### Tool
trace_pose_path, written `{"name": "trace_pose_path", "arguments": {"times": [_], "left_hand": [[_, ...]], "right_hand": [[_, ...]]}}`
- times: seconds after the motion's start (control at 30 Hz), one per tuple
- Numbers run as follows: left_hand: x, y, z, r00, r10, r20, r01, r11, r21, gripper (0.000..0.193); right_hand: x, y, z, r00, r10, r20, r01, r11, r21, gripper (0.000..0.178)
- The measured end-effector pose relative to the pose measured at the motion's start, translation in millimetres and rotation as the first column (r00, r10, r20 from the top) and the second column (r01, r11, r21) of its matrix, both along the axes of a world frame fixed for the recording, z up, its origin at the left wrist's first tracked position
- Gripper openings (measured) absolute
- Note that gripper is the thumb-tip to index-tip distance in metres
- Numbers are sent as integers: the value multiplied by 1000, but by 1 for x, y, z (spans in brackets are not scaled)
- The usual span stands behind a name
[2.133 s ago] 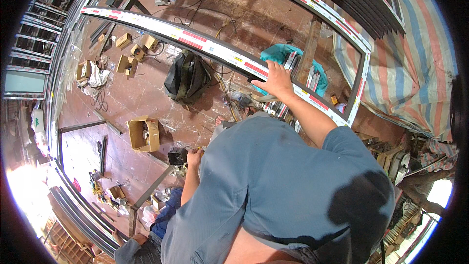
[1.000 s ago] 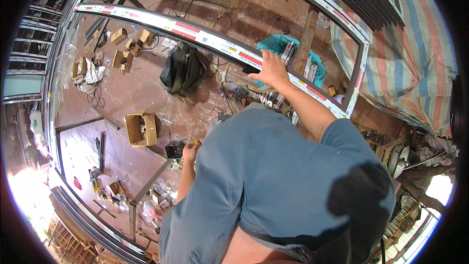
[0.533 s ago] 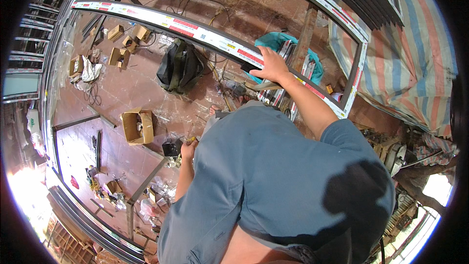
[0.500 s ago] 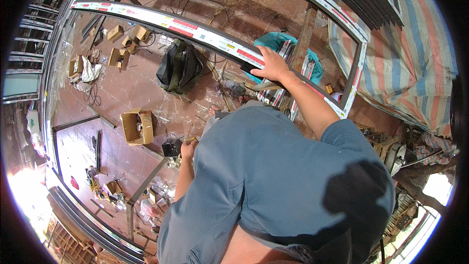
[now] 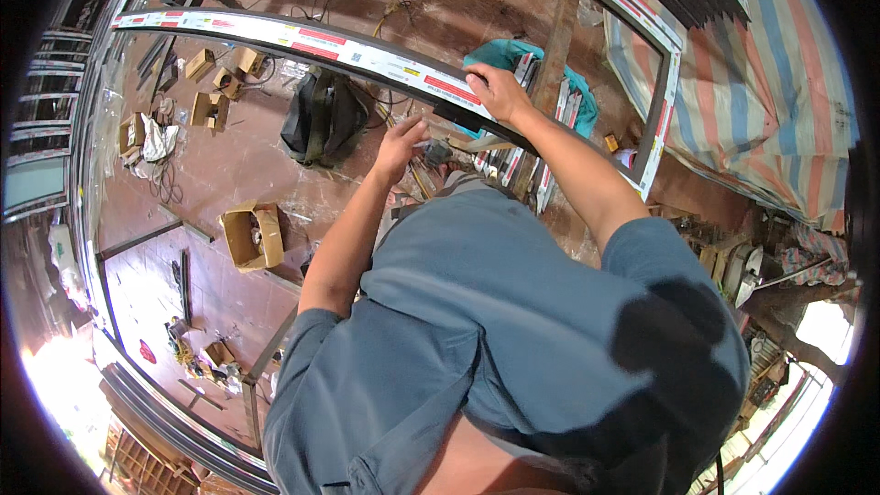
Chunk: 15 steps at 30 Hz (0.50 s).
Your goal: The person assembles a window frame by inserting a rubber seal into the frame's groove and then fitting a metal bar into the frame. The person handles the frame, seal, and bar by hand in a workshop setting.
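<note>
Light on my feed bright but uneven. Worst glare at lower left rim, burnt to white, detail lost; smaller white patch at lower right. Floor (image 5: pixel 339 194) shines pale along its left side, dims to brown toward far edge, where soft shadow bands cross. Dark, rounded shadow (image 5: pixel 674 335) falls on blue-grey shirt (image 5: pixel 513 261). Left hand (image 5: pixel 401 148) looks slightly soft to me; middle of view otherwise fairly sharp. Fisheye bends long frame (image 5: pixel 367 60); black ring swallows corners, violet fringe along rim.

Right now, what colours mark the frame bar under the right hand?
The frame bar is white with red blocks, yellow marks and dark edges; head view.
</note>
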<state>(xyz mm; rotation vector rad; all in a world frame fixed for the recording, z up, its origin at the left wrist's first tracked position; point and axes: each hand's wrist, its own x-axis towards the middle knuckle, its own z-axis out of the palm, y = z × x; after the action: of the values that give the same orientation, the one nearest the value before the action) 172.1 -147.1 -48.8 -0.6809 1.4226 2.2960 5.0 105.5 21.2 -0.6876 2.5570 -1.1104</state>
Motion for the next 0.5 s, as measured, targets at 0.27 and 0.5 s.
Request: {"name": "trace_pose_path", "arguments": {"times": [0.27, 0.5], "left_hand": [[-40, 52, -7, 994, 112, 20, -112, 940, 321, 33], [-40, 52, -7, 996, 86, 26, -90, 971, 220, 35]], "right_hand": [[-3, 2, -13, 1000, -13, -28, 12, 1000, -13, 57], [-2, -1, -1, 1000, -17, 13, 16, 999, 37, 54]]}}
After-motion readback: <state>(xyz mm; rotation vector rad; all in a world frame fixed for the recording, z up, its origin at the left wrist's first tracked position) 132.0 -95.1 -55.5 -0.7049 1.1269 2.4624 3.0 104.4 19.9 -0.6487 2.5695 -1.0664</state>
